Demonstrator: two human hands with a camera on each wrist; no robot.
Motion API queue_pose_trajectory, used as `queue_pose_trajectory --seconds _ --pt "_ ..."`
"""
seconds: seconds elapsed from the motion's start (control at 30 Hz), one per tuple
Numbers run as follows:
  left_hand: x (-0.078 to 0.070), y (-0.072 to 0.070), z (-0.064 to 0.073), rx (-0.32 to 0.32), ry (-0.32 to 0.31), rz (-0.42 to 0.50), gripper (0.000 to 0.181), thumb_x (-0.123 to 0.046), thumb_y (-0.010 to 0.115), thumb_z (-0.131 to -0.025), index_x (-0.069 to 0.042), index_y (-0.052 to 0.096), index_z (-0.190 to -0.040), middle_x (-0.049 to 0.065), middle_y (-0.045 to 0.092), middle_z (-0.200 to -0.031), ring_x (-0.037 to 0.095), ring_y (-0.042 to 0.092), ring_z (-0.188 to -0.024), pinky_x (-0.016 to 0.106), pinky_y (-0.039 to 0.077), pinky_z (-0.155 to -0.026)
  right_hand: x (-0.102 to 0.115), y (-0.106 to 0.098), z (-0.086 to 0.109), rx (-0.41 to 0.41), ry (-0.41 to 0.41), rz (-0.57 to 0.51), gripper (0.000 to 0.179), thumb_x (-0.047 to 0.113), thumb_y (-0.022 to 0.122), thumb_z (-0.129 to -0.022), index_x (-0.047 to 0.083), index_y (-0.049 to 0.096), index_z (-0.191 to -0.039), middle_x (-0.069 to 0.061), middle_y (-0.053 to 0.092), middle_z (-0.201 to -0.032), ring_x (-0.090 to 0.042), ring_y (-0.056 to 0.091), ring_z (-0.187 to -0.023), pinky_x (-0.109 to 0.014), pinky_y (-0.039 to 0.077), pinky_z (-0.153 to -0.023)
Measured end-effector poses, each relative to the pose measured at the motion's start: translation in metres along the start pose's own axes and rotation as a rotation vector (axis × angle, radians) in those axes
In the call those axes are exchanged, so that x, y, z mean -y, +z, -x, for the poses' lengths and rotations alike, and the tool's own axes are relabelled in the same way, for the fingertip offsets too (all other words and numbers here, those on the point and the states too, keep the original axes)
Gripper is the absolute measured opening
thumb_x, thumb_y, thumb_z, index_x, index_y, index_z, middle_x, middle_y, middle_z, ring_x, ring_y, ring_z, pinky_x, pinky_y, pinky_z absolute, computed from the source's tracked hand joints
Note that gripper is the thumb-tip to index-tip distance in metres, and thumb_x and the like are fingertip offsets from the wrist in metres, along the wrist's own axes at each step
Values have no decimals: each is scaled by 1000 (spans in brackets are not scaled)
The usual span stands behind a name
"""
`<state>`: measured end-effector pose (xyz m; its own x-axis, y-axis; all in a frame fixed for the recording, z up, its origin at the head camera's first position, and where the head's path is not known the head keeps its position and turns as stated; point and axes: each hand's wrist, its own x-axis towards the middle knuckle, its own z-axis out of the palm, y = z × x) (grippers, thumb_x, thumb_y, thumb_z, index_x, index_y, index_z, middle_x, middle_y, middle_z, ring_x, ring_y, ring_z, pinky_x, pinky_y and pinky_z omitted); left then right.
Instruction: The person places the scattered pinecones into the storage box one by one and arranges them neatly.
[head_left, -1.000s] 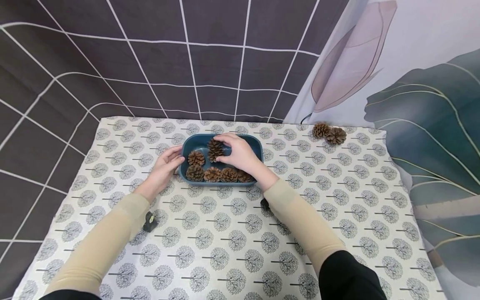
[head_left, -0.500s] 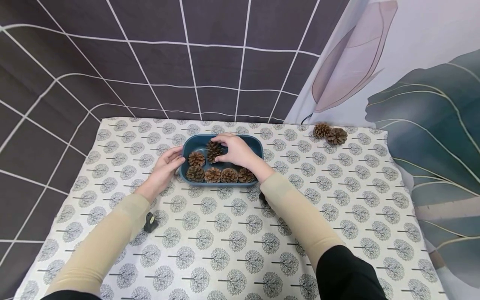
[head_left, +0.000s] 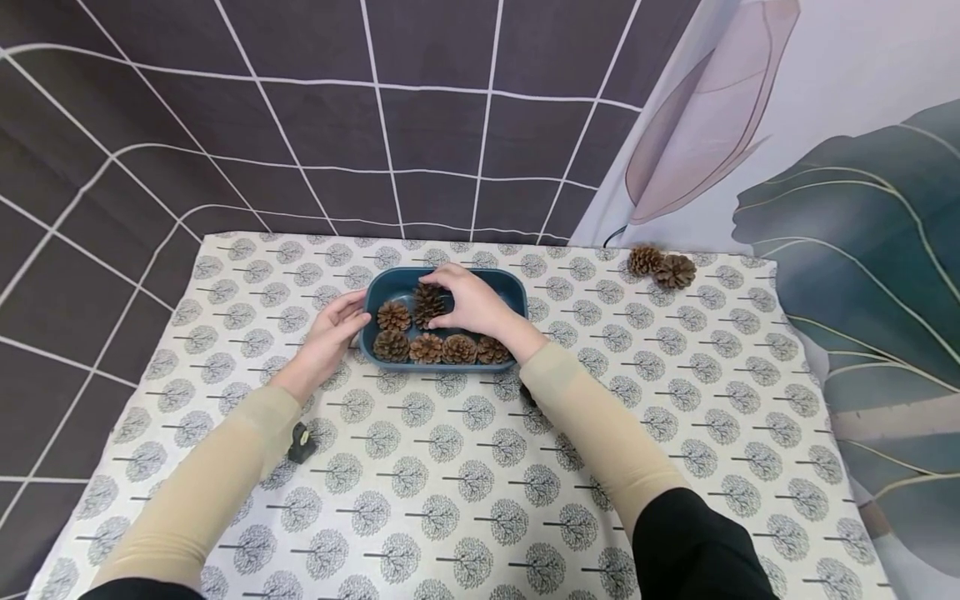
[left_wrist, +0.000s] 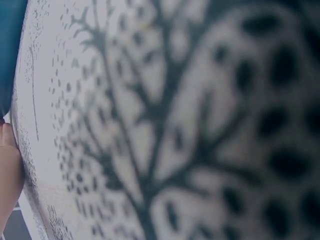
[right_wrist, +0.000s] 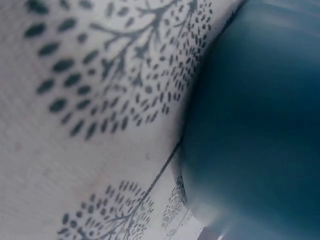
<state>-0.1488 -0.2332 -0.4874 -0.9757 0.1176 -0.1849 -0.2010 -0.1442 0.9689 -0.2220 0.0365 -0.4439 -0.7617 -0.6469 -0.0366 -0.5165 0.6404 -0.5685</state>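
Note:
A blue oblong plastic tray (head_left: 420, 367) holds several brown pine cones in the head view. My right hand (head_left: 483, 307) reaches over it from the right and pinches one upright pine cone (head_left: 429, 307) between thumb and fingers, inside the tray. Left of that cone lies another pine cone (head_left: 393, 316), and a row of cones (head_left: 459, 349) runs along the near side. My left hand (head_left: 327, 336) rests with loosely bent fingers against the tray's left end. The left wrist view catches a strip of that hand (left_wrist: 10, 172) beside the tray; the right wrist view shows only tray wall (right_wrist: 250, 125) and cloth.
Two pine cones (head_left: 675, 272) lie touching at the back right of the table. A cloth with tree prints (head_left: 450, 500) covers the tabletop. Behind it hangs a dark gridded curtain (head_left: 427, 133). Small black devices (head_left: 302, 443) sit at the wrists.
My right hand has shifted very slightly left with the pine cone in its grip. The left hand stays against the tray, and the tray keeps its place.

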Motion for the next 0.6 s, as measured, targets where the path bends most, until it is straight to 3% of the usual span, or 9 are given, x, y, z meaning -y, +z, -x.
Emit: queue_pose_trajectory --seconds 0.13,0.4,0.6 --pt "0 -1 0 -1 4 13 41 4 53 -105 -19 59 -138 -22 63 -125 -1 58 -123 11 48 -113 1 0 1 3 -12 -12 77 32 89 -87 13 55 -154 -14 52 -156 -32 55 -141 -46 44 -127" --pt "1 -1 0 7 22 24 43 6 52 -104 -12 56 -144 -20 64 -125 0 59 -123 10 49 -110 3 1 4 1 3 -59 70 27 88 -89 14 57 -151 -12 53 -158 -31 54 -145 -46 45 -126" --pt "0 0 0 6 22 17 45 6 52 -104 -7 52 -147 -19 62 -126 0 58 -123 10 49 -111 6 3 4 -25 -18 -98 63 21 89 -88 13 62 -144 -8 62 -146 -26 63 -132 -41 53 -117"
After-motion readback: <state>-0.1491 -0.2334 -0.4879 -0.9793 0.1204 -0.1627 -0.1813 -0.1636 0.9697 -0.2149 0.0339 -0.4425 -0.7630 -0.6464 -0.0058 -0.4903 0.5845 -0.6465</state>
